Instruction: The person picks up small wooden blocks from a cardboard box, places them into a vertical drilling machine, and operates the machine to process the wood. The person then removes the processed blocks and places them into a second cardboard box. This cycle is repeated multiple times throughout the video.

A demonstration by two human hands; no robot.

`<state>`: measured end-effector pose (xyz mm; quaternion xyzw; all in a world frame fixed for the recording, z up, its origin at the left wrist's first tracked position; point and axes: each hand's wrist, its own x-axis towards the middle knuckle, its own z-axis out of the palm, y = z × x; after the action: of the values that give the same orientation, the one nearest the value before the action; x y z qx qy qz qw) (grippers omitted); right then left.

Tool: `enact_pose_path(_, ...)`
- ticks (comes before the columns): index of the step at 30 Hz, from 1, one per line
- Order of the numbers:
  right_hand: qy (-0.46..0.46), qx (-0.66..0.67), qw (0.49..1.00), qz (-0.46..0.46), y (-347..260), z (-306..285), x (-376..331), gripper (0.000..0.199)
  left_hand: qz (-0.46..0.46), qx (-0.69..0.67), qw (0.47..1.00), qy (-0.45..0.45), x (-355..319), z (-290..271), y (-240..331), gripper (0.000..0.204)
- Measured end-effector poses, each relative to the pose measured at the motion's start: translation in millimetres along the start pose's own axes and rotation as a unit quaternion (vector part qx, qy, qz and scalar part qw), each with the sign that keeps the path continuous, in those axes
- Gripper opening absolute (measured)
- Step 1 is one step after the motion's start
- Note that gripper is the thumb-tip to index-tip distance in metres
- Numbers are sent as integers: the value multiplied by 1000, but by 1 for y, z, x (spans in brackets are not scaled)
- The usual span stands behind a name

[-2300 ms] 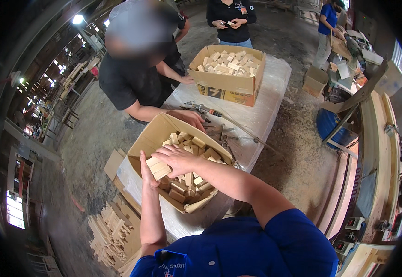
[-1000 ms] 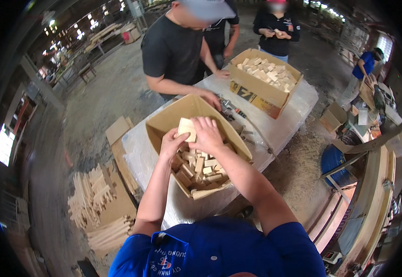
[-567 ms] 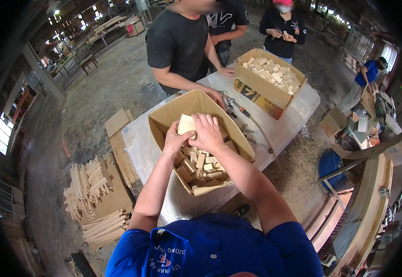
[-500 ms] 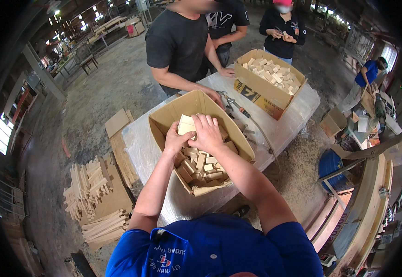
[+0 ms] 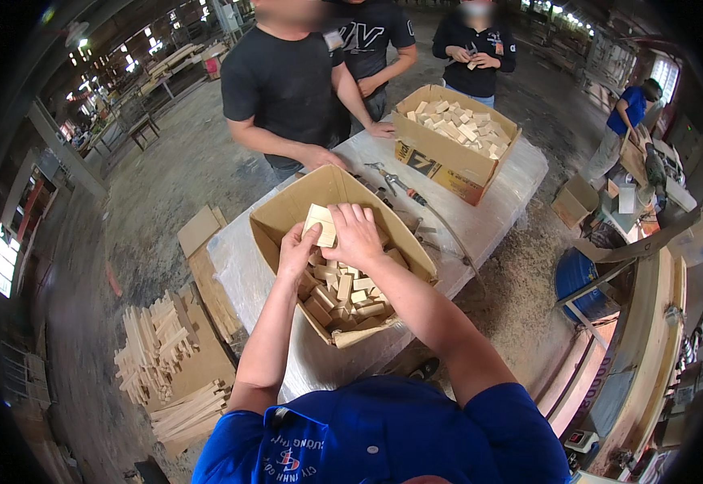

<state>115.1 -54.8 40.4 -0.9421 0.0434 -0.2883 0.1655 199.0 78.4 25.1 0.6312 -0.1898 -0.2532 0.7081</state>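
Pale wooden blocks [image 5: 320, 223], pressed side by side, are gripped between my two hands above the nearer cardboard box [image 5: 280, 211]. My left hand [image 5: 295, 252] is closed on their near left side, its thumb against the front face. On their right side my right hand [image 5: 356, 237] is curled, with its fingertips up and the back of the hand covering part of them. Below both hands, loose wooden blocks [image 5: 346, 292] lie jumbled inside the box. How many pieces I hold is hard to tell.
A second cardboard box [image 5: 448, 173] full of blocks stands farther right on the plastic-wrapped table [image 5: 513, 181]. An air gun with a hose [image 5: 400, 187] lies between the boxes. People stand across the table, one hand beside the near box. Wooden sticks [image 5: 158, 343] lie at left.
The whole view has shifted slightly, moving the boxes and people left. My hands still hold the blocks over the box, which now appear turned a little more upright.
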Motion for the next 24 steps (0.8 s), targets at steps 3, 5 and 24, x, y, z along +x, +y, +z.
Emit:
enact_pose_path(3,20,41,999,6,5,-3,0,83,-57,-124,990,-44,-6,-2,8,36)
enact_pose_path(5,31,54,998,15,7,-4,0,82,-71,-175,980,-63,-8,-1,9,37)
enact_pose_path(24,33,5,999,17,1,0,0,80,109,50,992,49,-1,12,-3,36)
